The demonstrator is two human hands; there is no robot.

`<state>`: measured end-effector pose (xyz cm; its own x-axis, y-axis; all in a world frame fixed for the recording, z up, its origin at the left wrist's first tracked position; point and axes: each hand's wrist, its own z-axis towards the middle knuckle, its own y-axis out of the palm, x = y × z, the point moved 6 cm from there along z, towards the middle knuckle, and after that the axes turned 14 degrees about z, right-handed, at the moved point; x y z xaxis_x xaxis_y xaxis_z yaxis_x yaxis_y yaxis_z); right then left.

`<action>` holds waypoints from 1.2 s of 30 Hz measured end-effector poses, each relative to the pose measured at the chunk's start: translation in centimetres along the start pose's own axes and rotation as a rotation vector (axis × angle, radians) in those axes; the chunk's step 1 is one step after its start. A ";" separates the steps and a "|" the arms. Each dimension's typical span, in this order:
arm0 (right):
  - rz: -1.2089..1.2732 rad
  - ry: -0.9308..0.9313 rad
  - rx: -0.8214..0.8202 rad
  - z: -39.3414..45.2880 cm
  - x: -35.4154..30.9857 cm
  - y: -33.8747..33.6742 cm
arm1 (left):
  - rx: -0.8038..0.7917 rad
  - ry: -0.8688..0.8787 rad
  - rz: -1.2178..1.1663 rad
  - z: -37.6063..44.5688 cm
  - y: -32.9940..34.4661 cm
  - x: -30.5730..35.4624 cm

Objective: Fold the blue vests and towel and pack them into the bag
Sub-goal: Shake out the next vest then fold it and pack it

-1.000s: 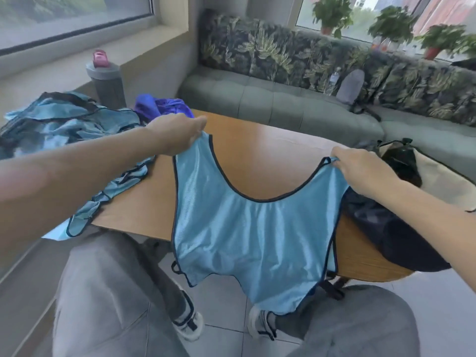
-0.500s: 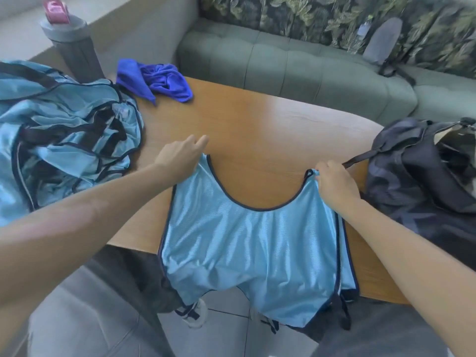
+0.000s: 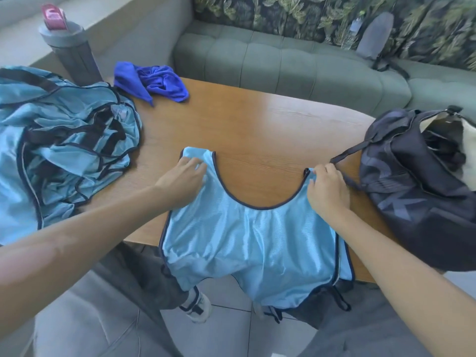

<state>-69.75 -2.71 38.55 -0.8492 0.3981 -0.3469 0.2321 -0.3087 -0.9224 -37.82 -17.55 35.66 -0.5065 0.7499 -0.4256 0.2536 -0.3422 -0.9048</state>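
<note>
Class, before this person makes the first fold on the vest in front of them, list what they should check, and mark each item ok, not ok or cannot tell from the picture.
1. Both shoulder straps held: ok. The left hand lies flat on one strap and the right hand pinches the other.
2. Vest flat on the table: not ok. Its lower part hangs off the near edge.
3. Fabric smooth: not ok. Wrinkles show across the middle.
4. Folding space behind the vest: ok. Bare wood shows there.
5. Bag open: ok. Its mouth gapes at the right.
6. Room inside the bag: cannot tell.
</note>
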 end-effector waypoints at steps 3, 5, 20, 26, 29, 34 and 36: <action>-0.033 0.032 -0.105 -1.2 -0.1 1.4 | -0.233 -0.125 -0.184 0.8 0.7 1.2; -0.012 0.026 -0.152 -1.7 -0.3 2.2 | -0.268 -0.240 -0.317 1.6 0.5 1.9; 0.087 0.033 -0.149 11.3 0.8 5.8 | -0.114 -0.340 -0.279 13.2 1.5 -3.1; 0.097 0.041 -0.103 19.5 1.4 7.2 | -0.087 -0.372 -0.274 19.4 3.1 -6.8; 0.106 0.047 -0.090 23.6 1.6 7.9 | -0.080 -0.374 -0.274 22.7 3.9 -8.5; 0.110 0.046 -0.082 28.7 2.0 8.9 | -0.076 -0.376 -0.303 26.7 5.2 -11.0; 0.112 0.045 -0.100 30.0 2.0 9.1 | -0.083 -0.379 -0.315 27.6 5.5 -11.7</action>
<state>-83.54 -30.63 34.60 -0.7940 0.4048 -0.4536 0.3722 -0.2663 -0.8891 -53.23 -43.89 35.19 -0.8292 0.5455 -0.1218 0.0970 -0.0742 -0.9925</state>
